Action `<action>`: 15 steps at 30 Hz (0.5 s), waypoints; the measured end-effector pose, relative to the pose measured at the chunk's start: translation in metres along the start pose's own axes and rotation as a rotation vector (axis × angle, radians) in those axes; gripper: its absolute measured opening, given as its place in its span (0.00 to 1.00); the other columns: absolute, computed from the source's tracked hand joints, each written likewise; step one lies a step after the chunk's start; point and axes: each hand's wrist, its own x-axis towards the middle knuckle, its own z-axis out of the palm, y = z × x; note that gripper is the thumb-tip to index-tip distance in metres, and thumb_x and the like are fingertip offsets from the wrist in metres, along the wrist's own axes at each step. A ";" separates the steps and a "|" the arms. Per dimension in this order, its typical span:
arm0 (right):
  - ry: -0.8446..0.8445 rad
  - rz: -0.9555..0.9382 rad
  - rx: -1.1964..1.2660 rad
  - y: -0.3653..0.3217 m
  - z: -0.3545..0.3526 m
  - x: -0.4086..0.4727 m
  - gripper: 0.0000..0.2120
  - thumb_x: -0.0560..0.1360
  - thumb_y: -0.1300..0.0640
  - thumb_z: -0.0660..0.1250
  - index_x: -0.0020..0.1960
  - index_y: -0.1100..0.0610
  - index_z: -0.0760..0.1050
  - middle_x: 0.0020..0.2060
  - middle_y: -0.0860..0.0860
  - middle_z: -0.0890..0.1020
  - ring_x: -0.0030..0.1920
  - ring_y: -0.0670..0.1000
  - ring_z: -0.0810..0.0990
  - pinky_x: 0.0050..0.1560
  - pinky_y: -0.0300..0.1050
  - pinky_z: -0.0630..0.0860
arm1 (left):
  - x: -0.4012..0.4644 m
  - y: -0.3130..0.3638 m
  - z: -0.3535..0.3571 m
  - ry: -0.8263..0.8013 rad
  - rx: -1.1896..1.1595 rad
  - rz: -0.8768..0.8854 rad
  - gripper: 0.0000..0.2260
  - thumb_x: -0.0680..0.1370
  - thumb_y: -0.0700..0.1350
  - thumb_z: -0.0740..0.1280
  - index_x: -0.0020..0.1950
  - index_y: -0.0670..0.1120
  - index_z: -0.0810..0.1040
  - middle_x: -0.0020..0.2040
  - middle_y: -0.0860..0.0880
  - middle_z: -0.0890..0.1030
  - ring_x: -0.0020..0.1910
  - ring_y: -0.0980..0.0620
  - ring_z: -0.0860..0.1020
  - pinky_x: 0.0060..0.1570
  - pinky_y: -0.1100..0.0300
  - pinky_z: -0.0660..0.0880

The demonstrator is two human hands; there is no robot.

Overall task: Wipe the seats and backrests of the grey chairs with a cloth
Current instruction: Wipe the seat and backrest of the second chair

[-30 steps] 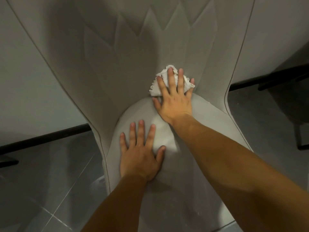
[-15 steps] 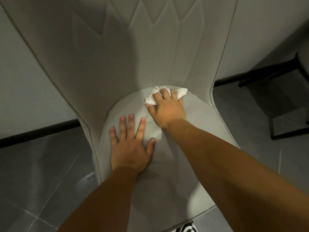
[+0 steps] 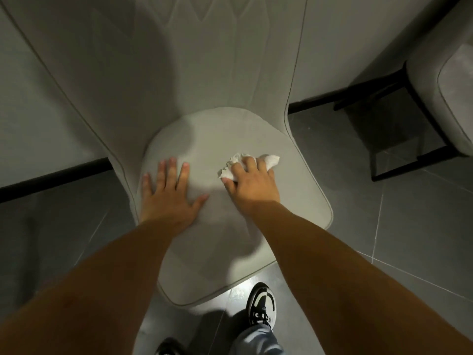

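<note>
I see chair seat [image 3: 230,139]: matt grey fabric, smooth. Cloth [image 3: 270,160] on seat: white, crumpled, nubbly. Floor [image 3: 384,226] beside seat: glossy grey tile.

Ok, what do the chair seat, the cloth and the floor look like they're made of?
Seat: likely matte grey faux leather or microfibre, smooth, with a piped edge.
Cloth: soft white woven or terry fabric, crumpled and fuzzy-edged.
Floor: probably glazed grey tile, with thin grout lines and a glossy reflection.
</note>
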 end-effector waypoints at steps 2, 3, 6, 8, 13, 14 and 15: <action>-0.075 0.027 0.006 0.002 -0.010 -0.013 0.22 0.81 0.39 0.54 0.70 0.47 0.69 0.68 0.52 0.69 0.70 0.59 0.63 0.69 0.60 0.62 | -0.018 -0.010 -0.006 -0.070 0.040 0.007 0.38 0.74 0.73 0.37 0.78 0.53 0.40 0.78 0.47 0.38 0.76 0.46 0.35 0.72 0.41 0.40; -0.120 0.041 -0.008 0.003 -0.016 -0.019 0.22 0.81 0.40 0.54 0.70 0.48 0.68 0.68 0.53 0.69 0.70 0.60 0.63 0.68 0.60 0.63 | -0.026 -0.015 -0.009 -0.114 0.062 0.015 0.38 0.73 0.73 0.36 0.78 0.54 0.38 0.78 0.47 0.36 0.75 0.45 0.34 0.72 0.40 0.39; -0.276 0.062 -0.078 0.001 -0.034 -0.037 0.22 0.79 0.41 0.56 0.69 0.51 0.69 0.64 0.55 0.70 0.69 0.63 0.65 0.65 0.60 0.66 | -0.053 -0.026 -0.023 -0.214 0.087 -0.004 0.37 0.73 0.73 0.35 0.78 0.56 0.38 0.78 0.46 0.37 0.75 0.44 0.35 0.71 0.39 0.37; -0.359 0.056 -0.132 -0.002 -0.046 -0.048 0.23 0.79 0.40 0.57 0.69 0.51 0.70 0.64 0.56 0.70 0.68 0.63 0.65 0.64 0.60 0.67 | -0.070 -0.024 -0.036 -0.262 0.071 -0.028 0.36 0.75 0.71 0.38 0.79 0.54 0.43 0.79 0.44 0.42 0.76 0.43 0.38 0.71 0.38 0.38; -0.405 0.067 -0.107 -0.019 -0.075 -0.074 0.25 0.76 0.38 0.60 0.68 0.49 0.71 0.67 0.55 0.69 0.68 0.61 0.65 0.64 0.60 0.68 | -0.101 -0.011 -0.075 -0.332 0.127 0.047 0.32 0.79 0.63 0.46 0.79 0.48 0.50 0.78 0.40 0.48 0.76 0.40 0.41 0.71 0.36 0.41; -0.405 0.063 -0.107 -0.026 -0.082 -0.078 0.25 0.76 0.37 0.60 0.67 0.49 0.72 0.66 0.55 0.69 0.67 0.60 0.65 0.62 0.59 0.68 | -0.108 -0.012 -0.084 -0.331 0.132 0.055 0.32 0.79 0.62 0.46 0.79 0.48 0.49 0.78 0.41 0.47 0.76 0.40 0.41 0.71 0.36 0.41; -0.403 0.064 -0.109 -0.033 -0.089 -0.082 0.25 0.75 0.37 0.61 0.66 0.50 0.72 0.65 0.55 0.70 0.65 0.60 0.66 0.61 0.59 0.68 | -0.114 -0.014 -0.093 -0.326 0.133 0.057 0.32 0.79 0.62 0.46 0.79 0.48 0.48 0.79 0.41 0.46 0.76 0.40 0.40 0.71 0.36 0.40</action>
